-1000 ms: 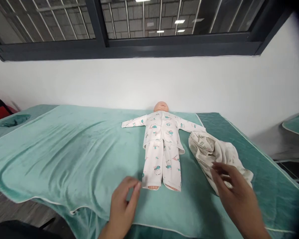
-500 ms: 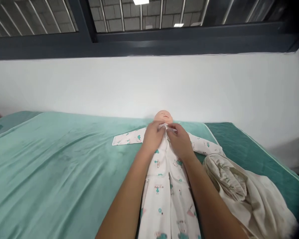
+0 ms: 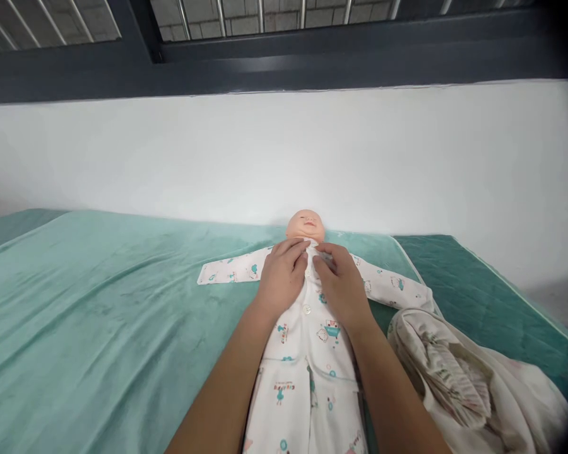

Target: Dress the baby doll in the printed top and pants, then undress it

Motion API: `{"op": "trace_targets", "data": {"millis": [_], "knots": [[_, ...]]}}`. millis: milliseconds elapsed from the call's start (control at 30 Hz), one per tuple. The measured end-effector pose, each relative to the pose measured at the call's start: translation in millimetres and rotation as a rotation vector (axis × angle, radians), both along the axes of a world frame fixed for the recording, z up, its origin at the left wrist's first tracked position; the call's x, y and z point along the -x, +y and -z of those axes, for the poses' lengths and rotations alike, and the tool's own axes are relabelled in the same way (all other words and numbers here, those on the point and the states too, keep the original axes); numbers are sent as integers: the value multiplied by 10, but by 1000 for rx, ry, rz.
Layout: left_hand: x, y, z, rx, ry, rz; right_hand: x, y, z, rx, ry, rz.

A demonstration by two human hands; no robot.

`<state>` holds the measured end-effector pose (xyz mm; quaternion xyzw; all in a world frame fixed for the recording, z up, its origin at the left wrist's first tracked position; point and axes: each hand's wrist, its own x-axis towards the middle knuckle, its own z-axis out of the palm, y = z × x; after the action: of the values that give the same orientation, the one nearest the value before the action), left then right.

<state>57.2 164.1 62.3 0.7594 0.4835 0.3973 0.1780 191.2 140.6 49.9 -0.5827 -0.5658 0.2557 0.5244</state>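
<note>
Lying on teal blanket [image 3: 99,302]: doll [image 3: 305,226] on back, head toward wall, in printed shirt [image 3: 307,334]. Left hand [image 3: 280,277] flat on chest beside placket, fingers stretched to collar, pressing, grasping nothing. Right hand [image 3: 343,284] opposite, fingertips bent onto placket top just beside left's; pinch or mere touch, cannot tell. Step, by look: top closure under chin; button [image 3: 306,309] lower down looks fastened. Next move there calls for fine two-handed fingertip pinch, cloth kept taut. Cream cloth [image 3: 459,378] heaped far right, by sleeve end.
</note>
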Motion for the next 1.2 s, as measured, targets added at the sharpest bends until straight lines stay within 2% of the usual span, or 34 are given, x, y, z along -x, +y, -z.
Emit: {"op": "trace_targets", "data": {"millis": [500,900,1200], "knots": [[-1,9,28,9,-2,-37,-12,3,7,-25,-46,-11],[-5,14,37,19,-21,-27,-17,42,38,-91,-63,-53],[2,18,54,14,0,-10,-18,44,42,-76,-106,-51]]}}
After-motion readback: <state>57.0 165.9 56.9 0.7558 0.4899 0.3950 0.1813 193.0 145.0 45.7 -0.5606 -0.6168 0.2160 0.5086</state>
